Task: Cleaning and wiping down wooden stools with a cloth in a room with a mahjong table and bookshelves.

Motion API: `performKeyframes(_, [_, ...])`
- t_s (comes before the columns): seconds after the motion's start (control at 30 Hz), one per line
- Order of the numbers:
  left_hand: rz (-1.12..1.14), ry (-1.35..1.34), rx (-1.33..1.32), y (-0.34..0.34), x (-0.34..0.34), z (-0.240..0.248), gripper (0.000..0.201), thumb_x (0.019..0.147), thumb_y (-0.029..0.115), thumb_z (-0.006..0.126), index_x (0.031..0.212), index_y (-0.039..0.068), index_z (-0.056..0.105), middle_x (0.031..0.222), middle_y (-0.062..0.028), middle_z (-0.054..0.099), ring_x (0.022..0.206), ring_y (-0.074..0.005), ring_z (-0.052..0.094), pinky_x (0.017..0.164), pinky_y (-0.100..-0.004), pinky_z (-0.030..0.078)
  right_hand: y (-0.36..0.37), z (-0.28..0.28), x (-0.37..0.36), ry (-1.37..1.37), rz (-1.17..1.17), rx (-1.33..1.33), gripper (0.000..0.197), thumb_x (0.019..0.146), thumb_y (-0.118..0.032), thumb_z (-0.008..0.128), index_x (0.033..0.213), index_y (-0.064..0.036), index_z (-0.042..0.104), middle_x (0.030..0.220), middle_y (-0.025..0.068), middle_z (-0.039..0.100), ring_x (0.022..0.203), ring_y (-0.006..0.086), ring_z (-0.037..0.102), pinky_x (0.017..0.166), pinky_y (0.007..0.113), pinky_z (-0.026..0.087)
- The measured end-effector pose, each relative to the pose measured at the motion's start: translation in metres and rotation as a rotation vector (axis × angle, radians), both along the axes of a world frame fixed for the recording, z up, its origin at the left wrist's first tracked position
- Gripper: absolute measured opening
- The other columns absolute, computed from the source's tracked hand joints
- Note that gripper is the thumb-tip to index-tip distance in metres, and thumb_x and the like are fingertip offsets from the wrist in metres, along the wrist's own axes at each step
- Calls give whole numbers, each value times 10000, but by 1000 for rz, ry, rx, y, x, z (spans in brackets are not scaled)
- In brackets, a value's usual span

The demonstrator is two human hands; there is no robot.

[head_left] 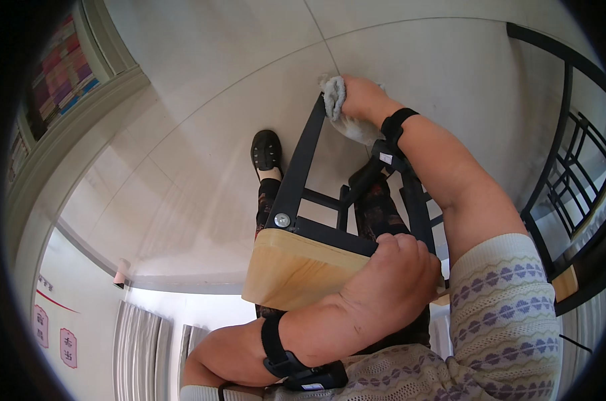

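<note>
In front of me a chair (293, 180) with a black metal frame is tipped over, one of its legs pointing away from me. Its pale wooden seat (296, 267) faces my left side. My left hand (403, 277) is closed over the frame at the seat's edge, the fingers curled round it. Farther out, my right hand (364, 99) grips a grey cloth (334, 97) and presses it against the far end of the chair leg. The cloth hides the tip of that leg, and part of it hangs below the hand.
Another black metal chair (563, 154) with a lattice back stands at the right. A bookshelf (66, 73) with books is at the upper left. Glossy pale tiles (203, 127) cover the floor. My feet in black shoes (266, 152) stand under the tipped chair.
</note>
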State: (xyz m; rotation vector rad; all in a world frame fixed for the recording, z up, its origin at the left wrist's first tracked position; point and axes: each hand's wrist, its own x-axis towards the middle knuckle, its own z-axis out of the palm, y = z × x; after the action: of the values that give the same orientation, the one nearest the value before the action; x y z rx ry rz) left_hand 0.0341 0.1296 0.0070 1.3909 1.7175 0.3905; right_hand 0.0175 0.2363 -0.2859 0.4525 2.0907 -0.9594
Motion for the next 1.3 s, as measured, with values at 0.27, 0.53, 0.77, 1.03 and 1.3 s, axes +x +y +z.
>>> performKeyframes(0.27, [8, -60, -28, 3, -3, 1, 331, 797, 442, 631, 752, 123, 559, 718, -12, 479, 699, -184, 461, 608, -306, 366, 90, 3, 15, 50, -243, -190, 424, 622, -189, 787, 1007, -58, 667, 926, 84, 683, 848, 195, 632, 790, 328, 498])
performKeyframes(0.53, [-30, -167, -119, 2, -7, 0, 338, 788, 445, 647, 772, 116, 572, 728, -12, 490, 716, -187, 475, 614, -302, 374, 62, 28, 46, -131, 24, -318, 685, 623, -214, 809, 1226, -63, 521, 1069, 150, 660, 965, 287, 631, 864, 354, 490])
performKeyframes(0.77, [6, -208, -102, -2, -20, -12, 342, 781, 454, 658, 775, 119, 587, 739, -9, 514, 734, -185, 492, 636, -308, 389, 44, 13, 73, -278, 248, -91, 965, 583, -242, 843, 1344, -11, 296, 1085, 279, 619, 1005, 423, 604, 875, 426, 484])
performKeyframes(1.03, [44, -271, -129, -2, -21, -17, 329, 770, 450, 672, 766, 130, 598, 729, -6, 518, 752, -182, 507, 657, -305, 397, 39, 1, 84, -269, 277, -112, 889, 584, -179, 825, 1312, -29, 336, 1017, 265, 639, 962, 416, 621, 849, 433, 497])
performKeyframes(1.3, [7, -183, -98, -2, -14, -19, 311, 789, 435, 651, 749, 133, 588, 720, -5, 511, 719, -175, 471, 642, -303, 365, 40, 0, 100, -206, 187, 12, 671, 664, -152, 729, 1244, -28, 417, 988, 254, 637, 949, 419, 612, 821, 444, 501])
